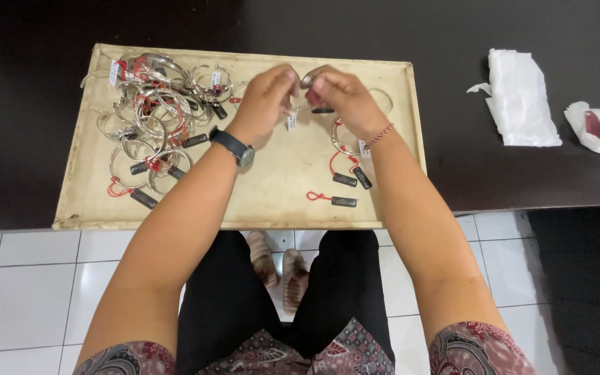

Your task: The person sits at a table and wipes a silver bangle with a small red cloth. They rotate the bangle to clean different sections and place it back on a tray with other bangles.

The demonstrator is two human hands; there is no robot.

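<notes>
over a beige tray [258, 208] on a dark table [522, 173], both hands [300, 94] pinch a bangle [308, 82]

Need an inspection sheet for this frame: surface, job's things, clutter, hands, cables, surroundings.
Surface: dark table bearing a flat beige padded tray.
Job's things: small silver item with a white tag, pinched between both hands above the tray; too small to tell more.
Clutter: heap of silver bangles with red strings and black tags on the tray's left; a few tagged bangles on its right; loose black tag on a red string; white crumpled tissue and a second tissue with a dark red piece on the table.
Hands: left hand wears a black wristwatch; right hand wears a red cord bracelet.
Cables: nothing seen.
Surroundings: white tiled floor.
</notes>
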